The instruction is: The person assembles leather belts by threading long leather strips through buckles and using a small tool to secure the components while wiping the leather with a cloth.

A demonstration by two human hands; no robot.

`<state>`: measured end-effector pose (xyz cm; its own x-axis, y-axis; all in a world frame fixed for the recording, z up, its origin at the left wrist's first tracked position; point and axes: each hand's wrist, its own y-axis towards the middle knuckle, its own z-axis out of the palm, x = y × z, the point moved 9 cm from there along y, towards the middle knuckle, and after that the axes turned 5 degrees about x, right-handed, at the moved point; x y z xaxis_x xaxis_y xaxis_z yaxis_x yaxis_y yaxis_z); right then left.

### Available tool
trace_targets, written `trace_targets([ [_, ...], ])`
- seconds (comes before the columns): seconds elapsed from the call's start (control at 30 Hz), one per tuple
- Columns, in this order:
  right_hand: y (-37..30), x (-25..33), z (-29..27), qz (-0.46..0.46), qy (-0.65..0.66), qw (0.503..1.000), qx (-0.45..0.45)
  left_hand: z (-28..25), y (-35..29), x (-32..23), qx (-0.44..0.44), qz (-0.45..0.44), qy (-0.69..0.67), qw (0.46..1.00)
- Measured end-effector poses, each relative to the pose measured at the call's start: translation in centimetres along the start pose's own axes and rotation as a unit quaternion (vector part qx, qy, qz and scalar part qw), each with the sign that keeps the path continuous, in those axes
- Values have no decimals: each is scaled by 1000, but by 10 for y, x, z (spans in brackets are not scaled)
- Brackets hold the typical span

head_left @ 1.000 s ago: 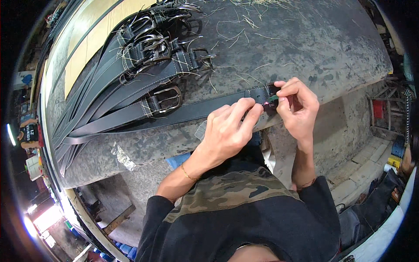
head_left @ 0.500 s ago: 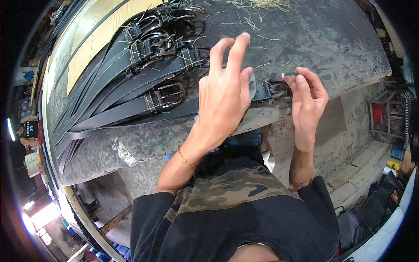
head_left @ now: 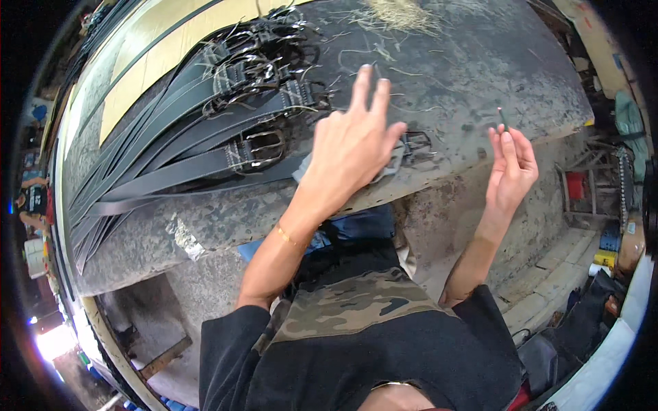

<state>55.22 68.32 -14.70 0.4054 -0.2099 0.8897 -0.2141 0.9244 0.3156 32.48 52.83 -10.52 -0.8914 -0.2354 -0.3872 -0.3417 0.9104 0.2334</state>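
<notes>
My left hand is over a black leather belt near the table's front edge, index and middle fingers stretched out and thumb apart. Beneath its palm shows a pale, translucent grey piece; whether the hand touches it I cannot tell. Just right of the thumb lies that belt's metal buckle. Raised at the right, my right hand pinches a small dark green stick with a pinkish tip, held upright between thumb and fingers.
Several black belts with white stitching fan across the table's left, buckles toward the middle. Loose threads lie in a pile at the back. The worn table ends in a front edge before me. A rack stands at the right.
My right hand has moved right, away from the buckle, and the green stick has turned from level to upright. The left hand stays over the belt, fingers shifted slightly. The whole view has tilted a little.
</notes>
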Motion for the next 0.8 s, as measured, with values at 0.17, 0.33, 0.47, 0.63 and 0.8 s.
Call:
trace_targets([
  [0.17, 0, 40, -60, -168, -277, 940, -109, -11, -20, 7, -18, 17, 5, 1000],
  [0.33, -7, 46, -25, -300, -536, 789, 22, -2, -7, 13, 45, -21, 33, 998],
  [0.47, -4, 44, -24, -282, -570, 771, 30, -12, 1, 9, 45, -57, 33, 997],
  [0.63, 24, -2, -109, -23, 70, 996, -55, -33, -37, -11, -109, 70, -86, 988],
  [0.8, 29, -38, -117, 122, -70, 988, -68, -18, -62, -14, -136, 136, -107, 975],
])
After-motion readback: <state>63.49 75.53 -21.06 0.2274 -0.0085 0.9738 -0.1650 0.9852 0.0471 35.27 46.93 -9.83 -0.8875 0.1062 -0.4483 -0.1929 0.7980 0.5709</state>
